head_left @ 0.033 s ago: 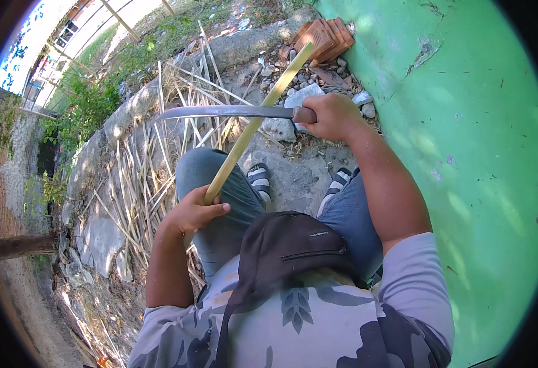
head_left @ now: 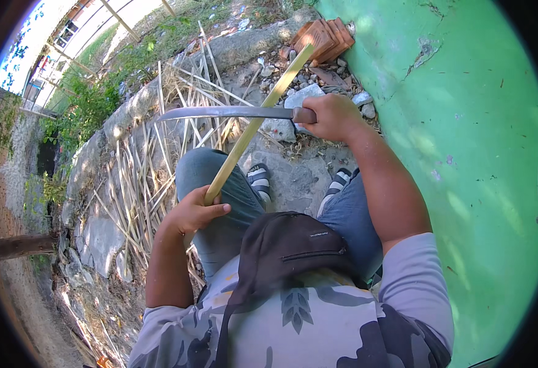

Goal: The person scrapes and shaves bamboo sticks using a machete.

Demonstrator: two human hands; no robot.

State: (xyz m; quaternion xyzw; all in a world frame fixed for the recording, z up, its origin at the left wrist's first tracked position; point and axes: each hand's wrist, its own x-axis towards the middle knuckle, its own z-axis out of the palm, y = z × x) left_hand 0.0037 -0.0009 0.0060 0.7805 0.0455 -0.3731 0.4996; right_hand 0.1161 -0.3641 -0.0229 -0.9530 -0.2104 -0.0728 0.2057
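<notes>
Two hands are working well apart, each clamping on its own thing. The left hand (head_left: 192, 210) is gripping the lower end of a flat yellowish strip (head_left: 245, 140), its thumb pointing to the right. The right hand (head_left: 335, 116) is clasping the handle (head_left: 304, 115) of a long knife (head_left: 220, 111), whose curving blade is pointing left

The strip is slanting up and away to the right, passing over the left leg (head_left: 204, 168), its far end showing in front of some bricks (head_left: 323, 40). The blade is crossing over it above the middle; whether the edge is biting in or only hovering, the view is not telling

As for progress, the strip is running in one piece from the left hand to its tip, showing no clear notch or split, so the work on this length is looking unfinished, perhaps barely begun. Many thin, pale sticks (head_left: 135, 190) are lying loose on the ground to the left; they may be making up a finished lot or a waiting stock, and nothing is settling which. A dark bag (head_left: 293, 248) is resting across the lap, and a green wall (head_left: 465, 141) is rising at right
</notes>
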